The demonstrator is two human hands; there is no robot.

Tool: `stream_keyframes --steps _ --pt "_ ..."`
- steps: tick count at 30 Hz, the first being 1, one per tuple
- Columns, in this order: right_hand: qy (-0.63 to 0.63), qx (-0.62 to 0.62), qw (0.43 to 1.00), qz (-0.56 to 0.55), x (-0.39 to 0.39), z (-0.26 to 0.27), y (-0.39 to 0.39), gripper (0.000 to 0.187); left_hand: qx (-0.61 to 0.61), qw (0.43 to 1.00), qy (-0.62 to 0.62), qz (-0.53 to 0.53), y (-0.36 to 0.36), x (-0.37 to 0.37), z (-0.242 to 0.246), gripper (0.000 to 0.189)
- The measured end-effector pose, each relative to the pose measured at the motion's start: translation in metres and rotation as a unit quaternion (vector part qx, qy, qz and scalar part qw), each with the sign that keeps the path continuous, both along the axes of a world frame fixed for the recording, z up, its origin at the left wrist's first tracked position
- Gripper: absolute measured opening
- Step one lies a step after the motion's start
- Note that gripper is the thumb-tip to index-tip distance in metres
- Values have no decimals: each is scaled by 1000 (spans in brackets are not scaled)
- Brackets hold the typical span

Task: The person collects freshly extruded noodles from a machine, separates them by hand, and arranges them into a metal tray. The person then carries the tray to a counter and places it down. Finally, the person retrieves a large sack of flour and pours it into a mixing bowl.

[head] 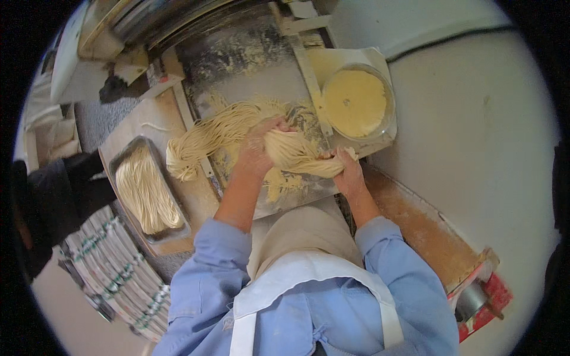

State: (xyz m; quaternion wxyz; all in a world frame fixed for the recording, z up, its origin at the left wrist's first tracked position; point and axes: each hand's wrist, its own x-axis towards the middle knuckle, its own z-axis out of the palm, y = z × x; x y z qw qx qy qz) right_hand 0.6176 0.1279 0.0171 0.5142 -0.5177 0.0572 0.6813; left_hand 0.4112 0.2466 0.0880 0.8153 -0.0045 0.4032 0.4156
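A thick bundle of fresh noodles [291,150] stretches between my two hands over a floured metal plate [276,80]. My left hand [260,147] grips its left end, with the fingers over the strands. My right hand [346,171] closes on the narrower right end, where a few strand ends stick out past the fingers. Beyond my left wrist lies a second long hank of noodles [222,129], running from the plate onto the wooden board. Yellow flour [282,183] is scattered on the metal under the bundle.
Left, a metal tray [185,231] of laid noodles rests on a wooden board [164,109]. A clear bowl of yellow flour [356,102] stands at right. Machine rollers [178,20] are at the far side. A dark-clothed person [67,191] is at left, near stacked bundles [118,271].
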Motion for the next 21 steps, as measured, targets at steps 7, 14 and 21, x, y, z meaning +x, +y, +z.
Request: stream_keyframes --steps 7,14,21 --pt "-205 4 952 229 18 -66 -28 35 38 999 -11 -16 0 15 116 31" --pt "-102 -14 957 272 14 -61 -4 17 11 885 379 -269 -5 -33 64 59" --pt "-97 -3 948 302 4 -95 7 18 211 592 698 -342 9 -69 138 76"
